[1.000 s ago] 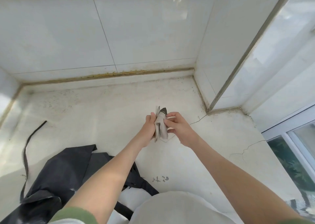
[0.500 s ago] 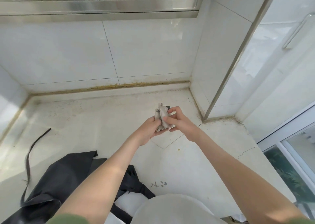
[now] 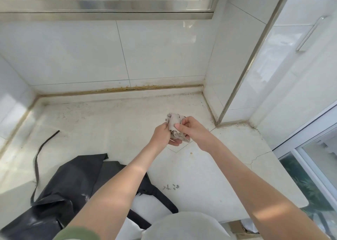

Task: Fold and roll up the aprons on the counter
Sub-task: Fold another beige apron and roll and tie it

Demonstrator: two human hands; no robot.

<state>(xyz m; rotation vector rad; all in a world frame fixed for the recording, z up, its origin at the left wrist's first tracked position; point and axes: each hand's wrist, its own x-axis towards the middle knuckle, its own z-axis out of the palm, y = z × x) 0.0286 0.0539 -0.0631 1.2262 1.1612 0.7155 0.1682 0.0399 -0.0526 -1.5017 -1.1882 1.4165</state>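
A small beige rolled apron bundle (image 3: 174,125) is held just above the white counter (image 3: 109,123), near its back right corner. My left hand (image 3: 162,135) cups the bundle from the left and below. My right hand (image 3: 191,128) pinches it from the right, thumb on its front. A black apron (image 3: 73,185) lies crumpled on the counter at the lower left, partly hidden under my left forearm, with its strap (image 3: 39,154) trailing toward the back left.
Tiled walls close the counter at the back, left and right, with a tiled pillar (image 3: 235,66) at the right. A steel range hood (image 3: 109,0) hangs overhead. A window (image 3: 313,170) sits beyond the counter's right edge. Cracks mark the counter's right part.
The bundle has gone from a flat upright fold to a tighter roll between both hands. The view has tilted up, showing the range hood.
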